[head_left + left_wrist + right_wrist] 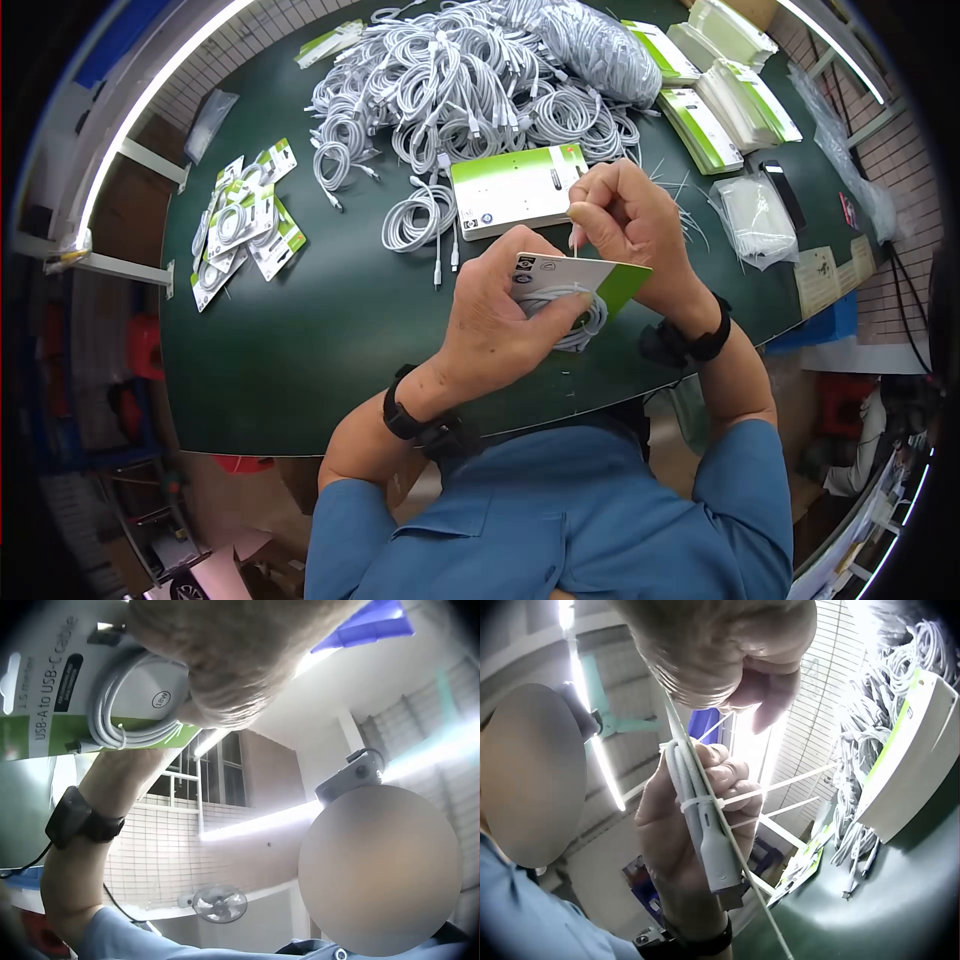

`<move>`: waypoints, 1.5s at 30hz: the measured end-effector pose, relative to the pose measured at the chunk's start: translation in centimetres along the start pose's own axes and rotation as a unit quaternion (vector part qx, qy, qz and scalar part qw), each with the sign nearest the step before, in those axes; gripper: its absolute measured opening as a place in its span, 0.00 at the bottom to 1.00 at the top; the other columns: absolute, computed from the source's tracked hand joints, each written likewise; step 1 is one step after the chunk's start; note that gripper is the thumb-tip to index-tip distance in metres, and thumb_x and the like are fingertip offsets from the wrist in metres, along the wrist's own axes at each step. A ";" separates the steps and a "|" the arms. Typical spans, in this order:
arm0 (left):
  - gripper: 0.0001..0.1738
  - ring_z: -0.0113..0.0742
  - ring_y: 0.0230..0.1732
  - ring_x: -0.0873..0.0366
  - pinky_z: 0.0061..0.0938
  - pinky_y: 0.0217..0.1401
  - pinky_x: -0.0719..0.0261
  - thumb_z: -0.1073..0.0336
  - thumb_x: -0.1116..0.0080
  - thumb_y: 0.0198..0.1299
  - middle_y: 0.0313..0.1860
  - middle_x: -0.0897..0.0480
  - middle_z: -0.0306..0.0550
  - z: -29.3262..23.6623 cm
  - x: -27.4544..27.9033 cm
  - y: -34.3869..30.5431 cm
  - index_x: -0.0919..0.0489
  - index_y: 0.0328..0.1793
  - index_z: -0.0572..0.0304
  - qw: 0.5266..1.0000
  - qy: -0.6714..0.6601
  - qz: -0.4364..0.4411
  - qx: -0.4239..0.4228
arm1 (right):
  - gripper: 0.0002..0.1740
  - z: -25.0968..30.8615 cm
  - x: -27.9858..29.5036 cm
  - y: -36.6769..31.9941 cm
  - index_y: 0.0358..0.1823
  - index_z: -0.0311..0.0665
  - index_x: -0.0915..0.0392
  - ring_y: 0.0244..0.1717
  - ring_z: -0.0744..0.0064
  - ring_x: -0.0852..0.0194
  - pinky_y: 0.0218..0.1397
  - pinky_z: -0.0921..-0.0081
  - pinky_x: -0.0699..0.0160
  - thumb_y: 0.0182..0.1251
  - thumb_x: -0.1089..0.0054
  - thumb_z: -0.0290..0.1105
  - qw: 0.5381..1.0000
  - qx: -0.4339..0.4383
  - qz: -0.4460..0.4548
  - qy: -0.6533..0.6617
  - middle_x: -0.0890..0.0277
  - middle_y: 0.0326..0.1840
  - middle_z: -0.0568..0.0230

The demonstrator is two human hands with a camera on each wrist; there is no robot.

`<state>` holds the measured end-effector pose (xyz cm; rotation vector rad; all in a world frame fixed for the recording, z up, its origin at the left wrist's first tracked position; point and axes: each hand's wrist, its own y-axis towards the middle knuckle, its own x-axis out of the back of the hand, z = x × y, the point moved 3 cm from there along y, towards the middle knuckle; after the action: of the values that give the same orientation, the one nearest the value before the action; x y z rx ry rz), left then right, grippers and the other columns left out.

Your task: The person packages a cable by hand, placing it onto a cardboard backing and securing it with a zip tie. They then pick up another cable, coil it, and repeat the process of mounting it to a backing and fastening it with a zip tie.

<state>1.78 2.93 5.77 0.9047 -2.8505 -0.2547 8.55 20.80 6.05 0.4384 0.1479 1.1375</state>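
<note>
Retail card [570,272] with a coiled cable [101,705] on its face: held up over the near side of the table [270,380]. Should be light; card thin, likely creases if squeezed; coil probably soft and springy, plugs stiff. Cable tie tails [780,784] poke out the back, probably slick. Best hold: card edge, thumb across coil. Left hand [500,320] grips it that way. Right hand [635,225] is curled, seems to pinch a tail. Beyond: card stack [515,185], cable pile [440,90]; carded cables [240,225] off left
</note>
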 end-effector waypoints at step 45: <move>0.17 0.27 0.47 0.12 0.25 0.51 0.11 0.65 0.34 0.78 0.52 0.10 0.48 7.8 1.0 4.6 0.21 0.64 0.69 0.968 -0.202 -0.143 0.030 | 0.19 -6.2 -0.2 -2.5 0.63 0.27 0.25 0.50 0.80 0.15 0.50 0.81 0.17 0.81 0.33 0.31 0.984 -0.137 0.075 0.090 0.13 0.52 0.57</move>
<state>-3.07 6.96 -0.82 1.4272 -3.0922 -0.4303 8.53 21.36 -0.59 0.1015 0.1151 1.3245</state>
